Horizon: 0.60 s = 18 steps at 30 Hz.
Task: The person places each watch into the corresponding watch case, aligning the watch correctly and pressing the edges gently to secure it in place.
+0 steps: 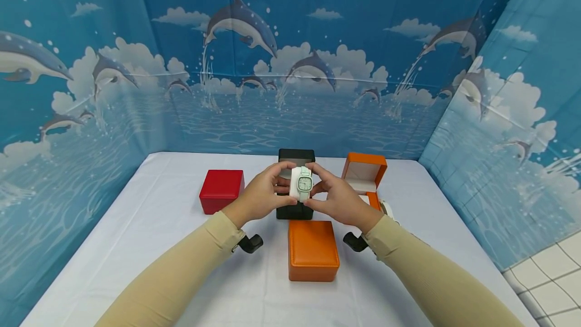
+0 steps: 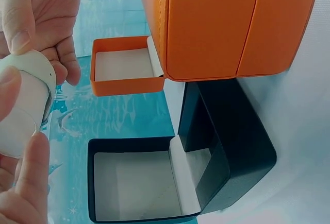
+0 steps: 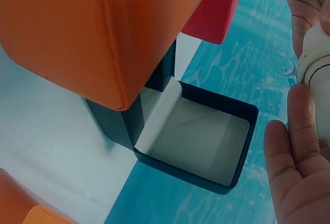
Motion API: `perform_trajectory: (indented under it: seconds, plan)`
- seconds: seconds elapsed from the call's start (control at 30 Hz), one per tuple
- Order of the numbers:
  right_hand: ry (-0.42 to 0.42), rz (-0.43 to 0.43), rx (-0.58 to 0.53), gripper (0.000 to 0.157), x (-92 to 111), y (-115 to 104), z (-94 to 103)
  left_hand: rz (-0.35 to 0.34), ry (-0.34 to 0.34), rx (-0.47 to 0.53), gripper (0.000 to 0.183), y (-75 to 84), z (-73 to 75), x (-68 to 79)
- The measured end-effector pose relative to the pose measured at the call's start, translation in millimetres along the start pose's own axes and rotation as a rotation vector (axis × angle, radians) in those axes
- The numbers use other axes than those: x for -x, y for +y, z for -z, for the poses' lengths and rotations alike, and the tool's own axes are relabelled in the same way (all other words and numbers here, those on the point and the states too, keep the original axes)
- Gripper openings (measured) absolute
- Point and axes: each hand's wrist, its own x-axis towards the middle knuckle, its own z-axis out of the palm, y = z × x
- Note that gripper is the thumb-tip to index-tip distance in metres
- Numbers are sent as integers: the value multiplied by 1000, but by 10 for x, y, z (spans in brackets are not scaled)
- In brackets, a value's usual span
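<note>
A pale mint-green wristwatch with a squarish face is wrapped round a white cushion, raised in front of the open black box. From the left, my left hand grips the cushion between thumb and fingers. My right hand grips the watch and cushion from the other side, fingertips at the top and thumb at the bottom. In the left wrist view the watch strap curves round the cushion's end. The black box's lid stands up, with a pale lining; hands and watch partly hide its base in the head view.
A closed orange box stands nearest on the white-clothed table. The red box, closed, sits at left. At right an orange box stands open, a white watch beside it, partly behind my right wrist. A dolphin-print curtain hangs behind.
</note>
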Motion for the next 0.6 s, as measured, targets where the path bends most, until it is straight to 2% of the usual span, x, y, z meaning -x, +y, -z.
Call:
perform_trajectory:
  seconds: [0.37, 0.6]
  plan:
    - [-4, 52, -31, 80, -6, -8, -27, -7, -17, 11, 78, 16, -10, 5]
    - [-1, 53, -32, 79, -14, 10, -24, -16, -16, 7, 78, 25, -10, 7]
